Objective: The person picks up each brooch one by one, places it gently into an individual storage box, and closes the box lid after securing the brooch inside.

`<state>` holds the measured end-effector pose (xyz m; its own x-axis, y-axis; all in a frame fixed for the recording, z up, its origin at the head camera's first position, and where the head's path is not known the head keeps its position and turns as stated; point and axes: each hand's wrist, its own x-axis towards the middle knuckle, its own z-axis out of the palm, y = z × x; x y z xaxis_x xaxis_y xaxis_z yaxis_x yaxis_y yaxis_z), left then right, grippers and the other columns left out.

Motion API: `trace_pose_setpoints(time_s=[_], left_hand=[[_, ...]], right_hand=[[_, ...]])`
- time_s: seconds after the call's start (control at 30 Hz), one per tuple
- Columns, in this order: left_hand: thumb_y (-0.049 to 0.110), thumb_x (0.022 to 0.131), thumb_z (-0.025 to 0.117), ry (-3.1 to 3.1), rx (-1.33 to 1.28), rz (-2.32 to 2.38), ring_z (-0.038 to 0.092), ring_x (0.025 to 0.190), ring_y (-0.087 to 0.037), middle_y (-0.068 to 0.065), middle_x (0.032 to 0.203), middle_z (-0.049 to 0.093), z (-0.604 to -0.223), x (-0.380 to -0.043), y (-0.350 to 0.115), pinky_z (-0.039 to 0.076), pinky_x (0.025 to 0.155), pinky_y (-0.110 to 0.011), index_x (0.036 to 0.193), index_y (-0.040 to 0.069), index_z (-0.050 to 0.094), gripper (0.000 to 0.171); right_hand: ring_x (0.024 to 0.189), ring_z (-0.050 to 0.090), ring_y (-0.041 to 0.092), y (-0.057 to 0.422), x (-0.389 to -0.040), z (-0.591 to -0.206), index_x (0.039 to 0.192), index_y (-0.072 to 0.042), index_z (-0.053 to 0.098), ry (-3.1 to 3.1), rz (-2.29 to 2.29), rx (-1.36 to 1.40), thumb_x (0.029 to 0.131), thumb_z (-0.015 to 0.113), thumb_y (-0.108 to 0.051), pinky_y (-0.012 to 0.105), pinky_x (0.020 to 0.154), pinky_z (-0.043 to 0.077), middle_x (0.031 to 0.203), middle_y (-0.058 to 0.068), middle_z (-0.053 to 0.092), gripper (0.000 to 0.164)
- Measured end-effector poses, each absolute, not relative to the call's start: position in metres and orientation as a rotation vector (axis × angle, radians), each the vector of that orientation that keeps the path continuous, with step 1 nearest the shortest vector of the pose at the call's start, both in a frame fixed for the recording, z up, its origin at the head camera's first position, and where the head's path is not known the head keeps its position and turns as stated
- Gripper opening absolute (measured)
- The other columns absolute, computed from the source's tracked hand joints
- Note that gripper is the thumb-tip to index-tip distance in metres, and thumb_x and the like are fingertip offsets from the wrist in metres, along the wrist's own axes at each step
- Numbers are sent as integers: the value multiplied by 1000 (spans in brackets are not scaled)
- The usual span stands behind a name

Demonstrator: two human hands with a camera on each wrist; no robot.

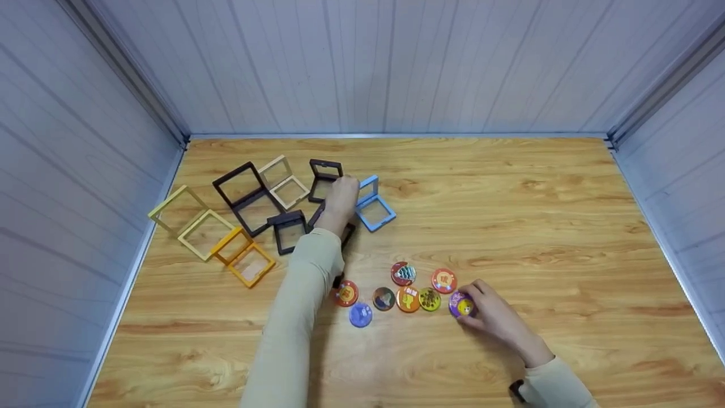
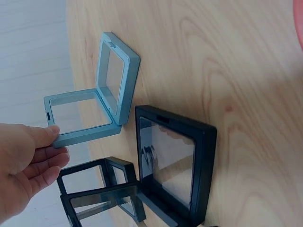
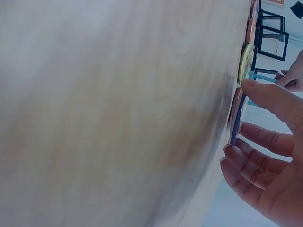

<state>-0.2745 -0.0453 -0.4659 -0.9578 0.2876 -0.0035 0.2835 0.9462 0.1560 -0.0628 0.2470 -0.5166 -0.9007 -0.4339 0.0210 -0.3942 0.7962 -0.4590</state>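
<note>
My left hand (image 1: 341,201) reaches over to a light-blue hinged display frame (image 2: 127,90) that stands opened on the table. In the left wrist view, its thumb and fingers pinch the corner of the raised half. A larger black display frame (image 2: 207,170) stands opened beside it. My right hand (image 1: 501,323) holds a purple round button badge (image 1: 460,306) by its rim, thumb on one side and fingers on the other. In the right wrist view the badge (image 3: 238,118) shows nearly edge-on. A red badge (image 1: 444,280) and a yellow-green badge (image 1: 430,299) lie close by.
Several more badges, including an orange one (image 1: 408,299) and a lilac one (image 1: 360,314), lie on the wooden table (image 1: 538,226). Opened frames, among them an orange one (image 1: 266,272) and a yellow one (image 1: 190,246), cluster at the left. Pale panel walls (image 1: 396,68) enclose the table.
</note>
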Motion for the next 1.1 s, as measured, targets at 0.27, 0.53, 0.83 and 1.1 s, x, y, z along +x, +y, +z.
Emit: trace_pose_setpoints(time_s=[0.27,0.53,0.83,1.1], left_hand=[[-7,86,47,3080,464,252,59,81,-26,-16,88,59,-469,-265,-41,50,70,-35,89,-3,65,19],[3,90,47,3110,449,367,60,80,-28,-16,86,59,-472,-254,-37,51,68,-36,89,-2,66,19],[12,88,54,3184,491,449,60,76,-26,-12,82,59,-477,-238,-36,51,64,-35,85,-1,65,18],[12,85,57,3243,513,482,60,73,-28,-12,78,59,-480,-227,-33,50,62,-38,79,-1,65,16]], right_hand=[[86,53,21,244,-70,-511,107,3,54,2885,-732,-632,68,75,-14,37,76,48,96,9,48,48],[85,53,21,242,-77,-506,109,4,54,2902,-778,-656,68,76,-12,37,75,47,96,10,49,49],[88,52,25,238,-86,-502,109,4,54,2892,-808,-610,68,76,-11,39,79,45,97,11,49,49],[91,52,27,233,-93,-503,110,7,53,2882,-857,-607,69,75,-10,40,81,45,100,14,49,49]])
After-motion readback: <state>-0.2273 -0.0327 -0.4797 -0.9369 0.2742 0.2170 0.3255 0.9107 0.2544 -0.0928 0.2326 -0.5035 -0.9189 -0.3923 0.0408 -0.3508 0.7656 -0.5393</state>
